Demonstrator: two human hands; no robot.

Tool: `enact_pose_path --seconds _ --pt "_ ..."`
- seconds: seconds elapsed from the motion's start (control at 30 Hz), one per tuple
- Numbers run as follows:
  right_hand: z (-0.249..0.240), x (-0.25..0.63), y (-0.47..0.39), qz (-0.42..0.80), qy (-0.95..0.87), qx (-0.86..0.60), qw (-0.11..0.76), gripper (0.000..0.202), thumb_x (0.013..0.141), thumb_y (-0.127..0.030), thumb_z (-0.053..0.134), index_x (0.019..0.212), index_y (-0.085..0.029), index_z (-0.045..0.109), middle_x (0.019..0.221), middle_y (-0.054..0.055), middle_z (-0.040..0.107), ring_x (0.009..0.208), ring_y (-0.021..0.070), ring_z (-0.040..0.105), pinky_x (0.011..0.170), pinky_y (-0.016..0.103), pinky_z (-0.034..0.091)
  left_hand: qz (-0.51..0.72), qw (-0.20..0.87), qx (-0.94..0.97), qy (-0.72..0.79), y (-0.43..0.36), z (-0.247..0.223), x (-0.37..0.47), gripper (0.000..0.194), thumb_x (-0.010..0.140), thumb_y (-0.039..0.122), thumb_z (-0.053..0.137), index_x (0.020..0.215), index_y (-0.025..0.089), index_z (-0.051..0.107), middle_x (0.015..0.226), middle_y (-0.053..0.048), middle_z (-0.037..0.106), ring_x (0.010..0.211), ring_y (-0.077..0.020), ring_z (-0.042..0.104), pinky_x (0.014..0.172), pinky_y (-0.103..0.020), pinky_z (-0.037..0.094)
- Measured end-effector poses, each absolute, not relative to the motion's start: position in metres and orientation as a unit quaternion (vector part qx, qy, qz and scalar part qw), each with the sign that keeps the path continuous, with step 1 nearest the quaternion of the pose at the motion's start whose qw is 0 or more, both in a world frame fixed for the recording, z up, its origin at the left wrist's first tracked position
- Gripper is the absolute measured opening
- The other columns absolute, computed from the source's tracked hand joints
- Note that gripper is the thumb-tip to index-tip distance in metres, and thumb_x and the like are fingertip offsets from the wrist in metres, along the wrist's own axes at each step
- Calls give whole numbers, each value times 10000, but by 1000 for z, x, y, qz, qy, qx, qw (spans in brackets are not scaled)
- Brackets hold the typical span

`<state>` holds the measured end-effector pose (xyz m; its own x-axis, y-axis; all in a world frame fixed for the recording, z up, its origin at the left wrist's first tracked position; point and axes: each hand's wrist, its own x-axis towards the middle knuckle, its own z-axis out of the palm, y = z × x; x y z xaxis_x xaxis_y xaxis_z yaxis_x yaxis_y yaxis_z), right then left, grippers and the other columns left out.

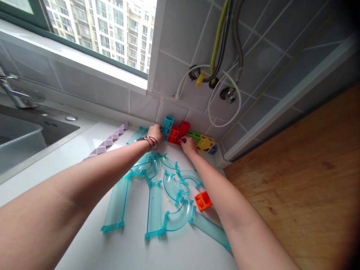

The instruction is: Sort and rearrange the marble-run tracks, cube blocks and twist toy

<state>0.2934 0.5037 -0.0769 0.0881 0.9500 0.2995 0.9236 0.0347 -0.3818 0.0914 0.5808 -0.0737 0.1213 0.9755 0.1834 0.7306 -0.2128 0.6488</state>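
Against the tiled wall runs a row of hollow plastic blocks. My left hand (155, 132), with bands at its wrist, is closed at the side of the blue block (168, 123); part of its fingers is hidden. My right hand (189, 144) pinches the lower end of the red block (184, 128). Between the hands sits an orange-red block (173, 134). Right of them stand a green block (194, 135), a yellow block (206, 143) and a dark blue block (213, 150). Clear teal track pieces (155, 208) lie on the white counter below my hands.
A loose orange block (203, 201) lies beside my right forearm. Left of my left arm is a purple zigzag strip (108, 142), then the sink (64, 129) with its faucet (18, 93). Hoses and a white cable (240, 101) hang on the wall. A wooden surface (295, 180) is at right.
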Motion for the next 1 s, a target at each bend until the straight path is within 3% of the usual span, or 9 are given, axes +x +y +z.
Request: enact_pose_path --seconds 0.3,0.67,0.87,1.0 --pt "-78 293 499 39 -705 -672 223 251 934 -146 611 1110 -182 787 1120 87 797 1060 213 737 965 270 523 263 204 734 593 573 -68 96 434 678 174 812 1101 97 750 1118 -230 764 1087 -390 720 895 -382 582" --pt "-44 330 454 22 -732 -668 133 253 951 -175 571 1089 -172 783 1104 101 788 1050 224 723 915 270 516 245 291 711 592 571 -45 90 408 596 180 853 987 121 751 1031 -185 784 1032 -381 741 881 -379 589" --pt "3 367 403 31 -734 -678 34 223 960 -247 599 1054 -186 792 1031 91 800 978 229 732 854 276 513 326 319 652 606 543 -13 97 723 654 178 826 1319 51 573 1260 -296 683 1210 -443 656 981 -493 549" --pt "26 363 365 70 -754 -651 -51 206 914 -269 678 1061 -191 799 1026 89 803 956 237 738 816 272 512 420 333 625 567 499 13 104 856 741 161 757 1498 40 376 1475 -320 522 1390 -401 527 1122 -491 459"
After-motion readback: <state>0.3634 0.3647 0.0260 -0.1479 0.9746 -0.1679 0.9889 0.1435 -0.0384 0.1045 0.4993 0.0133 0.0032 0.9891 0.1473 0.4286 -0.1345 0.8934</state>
